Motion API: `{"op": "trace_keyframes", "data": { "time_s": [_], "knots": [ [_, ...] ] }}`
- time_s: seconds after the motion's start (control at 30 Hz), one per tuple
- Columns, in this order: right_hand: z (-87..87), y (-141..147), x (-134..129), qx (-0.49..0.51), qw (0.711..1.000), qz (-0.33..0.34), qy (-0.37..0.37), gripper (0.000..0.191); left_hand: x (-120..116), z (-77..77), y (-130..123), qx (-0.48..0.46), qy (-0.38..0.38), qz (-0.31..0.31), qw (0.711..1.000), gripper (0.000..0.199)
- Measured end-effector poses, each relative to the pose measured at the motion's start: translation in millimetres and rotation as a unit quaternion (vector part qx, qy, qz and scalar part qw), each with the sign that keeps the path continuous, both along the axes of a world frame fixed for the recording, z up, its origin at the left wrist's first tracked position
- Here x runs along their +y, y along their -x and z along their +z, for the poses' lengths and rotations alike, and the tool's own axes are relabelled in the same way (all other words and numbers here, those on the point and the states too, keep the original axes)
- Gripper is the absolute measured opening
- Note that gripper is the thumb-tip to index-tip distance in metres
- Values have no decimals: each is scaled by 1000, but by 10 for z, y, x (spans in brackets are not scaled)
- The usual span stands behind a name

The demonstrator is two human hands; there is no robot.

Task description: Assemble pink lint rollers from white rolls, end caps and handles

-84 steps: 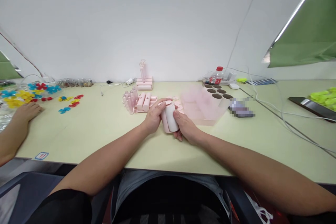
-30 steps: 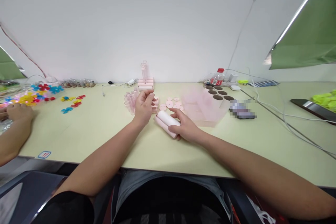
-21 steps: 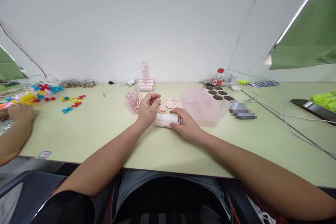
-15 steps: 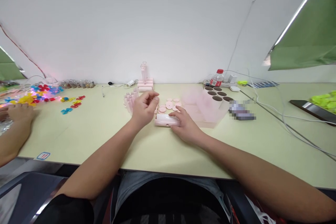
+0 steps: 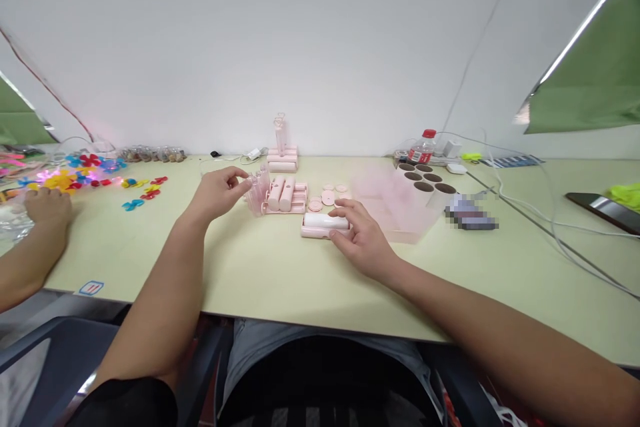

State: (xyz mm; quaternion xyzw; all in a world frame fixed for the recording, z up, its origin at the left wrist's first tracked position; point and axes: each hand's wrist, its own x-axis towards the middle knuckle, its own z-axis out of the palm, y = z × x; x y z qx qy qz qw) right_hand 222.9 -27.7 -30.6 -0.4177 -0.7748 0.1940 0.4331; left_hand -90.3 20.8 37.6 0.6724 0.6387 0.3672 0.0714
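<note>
My left hand reaches to a cluster of clear pink tubes, its fingertips at their upper left; whether it grips one is too small to tell. Beside the tubes lies a pink rack with two pale pink cylinders on it. My right hand is closed around the right end of a pink case with a white cylinder in it, lying on the table. Several round pink discs lie just behind the case.
A translucent pink box stands right of my right hand, with brown-topped cups and a red-capped bottle beyond. Pink parts stand by the wall. At the left, another person's hand is near colourful flower pieces.
My left hand has moved left from beside the case to the tubes, uncovering the rack and pale cylinders. My right hand stays at the case. The view has shifted slightly.
</note>
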Motion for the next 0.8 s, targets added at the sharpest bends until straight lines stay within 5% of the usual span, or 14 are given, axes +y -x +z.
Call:
{"op": "trace_keyframes", "data": {
  "time_s": [0.2,0.63,0.8],
  "knots": [
    [2,-6,31,22,999,23,-23,18,67,-32,-89,81,35,30,996,32],
    [32,12,2,32,999,12,9,12,-27,54,-59,88,70,24,993,13],
    [47,17,-2,47,999,12,20,10,-223,240,75,-46,25,29,998,12]
  ]
}}
